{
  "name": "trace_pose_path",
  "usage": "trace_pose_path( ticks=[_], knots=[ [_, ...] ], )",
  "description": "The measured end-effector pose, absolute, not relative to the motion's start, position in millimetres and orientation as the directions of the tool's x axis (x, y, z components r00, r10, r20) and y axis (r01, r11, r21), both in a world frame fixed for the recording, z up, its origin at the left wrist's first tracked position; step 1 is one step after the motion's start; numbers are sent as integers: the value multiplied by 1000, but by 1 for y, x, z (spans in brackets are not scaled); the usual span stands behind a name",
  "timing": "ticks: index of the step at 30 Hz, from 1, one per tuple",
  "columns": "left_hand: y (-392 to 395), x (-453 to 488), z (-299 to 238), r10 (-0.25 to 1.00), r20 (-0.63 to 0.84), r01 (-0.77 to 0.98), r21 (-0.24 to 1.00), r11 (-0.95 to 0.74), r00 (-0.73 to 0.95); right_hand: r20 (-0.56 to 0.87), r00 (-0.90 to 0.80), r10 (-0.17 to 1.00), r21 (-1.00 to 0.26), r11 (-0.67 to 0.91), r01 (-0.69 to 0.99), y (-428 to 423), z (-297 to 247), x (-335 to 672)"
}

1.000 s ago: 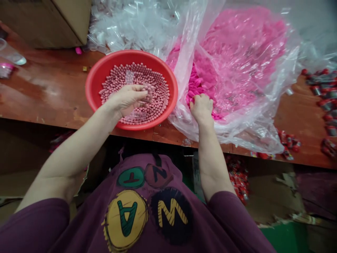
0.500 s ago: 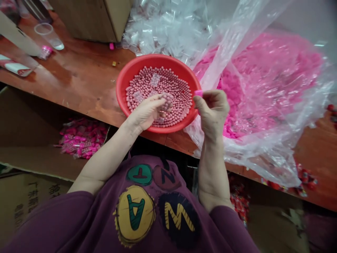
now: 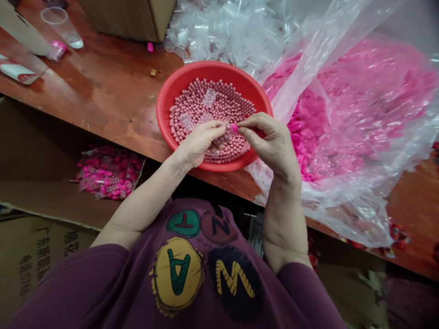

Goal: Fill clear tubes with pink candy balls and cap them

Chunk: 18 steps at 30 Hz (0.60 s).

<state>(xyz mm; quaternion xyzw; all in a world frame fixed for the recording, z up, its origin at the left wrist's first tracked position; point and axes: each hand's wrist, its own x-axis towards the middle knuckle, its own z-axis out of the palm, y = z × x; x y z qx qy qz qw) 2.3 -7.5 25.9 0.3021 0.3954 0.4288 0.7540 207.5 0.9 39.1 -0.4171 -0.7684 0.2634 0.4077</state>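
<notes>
Over a red basin (image 3: 164, 123) of small pink balls (image 3: 226, 103), my left hand (image 3: 202, 140) is closed around a small clear container (image 3: 221, 139) with pink balls inside. My right hand (image 3: 270, 139) pinches a bright pink cap (image 3: 234, 128) between thumb and fingertips. The cap is at the container's open end; whether it is seated I cannot tell, as the fingers partly cover it. Several other clear containers (image 3: 209, 97) lie among the balls in the basin.
Right of the basin sits a clear plastic bag (image 3: 360, 201) of pink caps (image 3: 308, 123). Clear containers (image 3: 226, 32) are heaped behind. A carton (image 3: 132, 18) stands at the back. Filled, capped containers (image 3: 106, 176) lie in a box below the wooden table (image 3: 103, 100).
My right hand has moved left with the pink cap, from the basin's right rim to the container in my left hand. The whole view has shifted slightly.
</notes>
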Motion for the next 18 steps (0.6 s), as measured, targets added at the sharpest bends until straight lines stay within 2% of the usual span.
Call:
trace_pose_path(
  ticks=[6, 10, 13, 18],
  knots=[
    [-9, 7, 26, 890, -350, -326, 839, 436, 292, 209, -511, 834, -710, 489, 506, 11, 59, 230],
    [-8, 7, 26, 888, -357, -335, 831, 444, 289, 277, -399, 874, -645, 477, 598, 9, 60, 229],
    [-7, 6, 26, 889, -341, -349, 829, 438, 306, 330, -301, 895, -688, 447, 572, 6, 51, 220],
    [-7, 4, 27, 886, -345, -379, 810, 448, 310, 351, -289, 891, -741, 452, 496, 5, 37, 212]
  ],
)
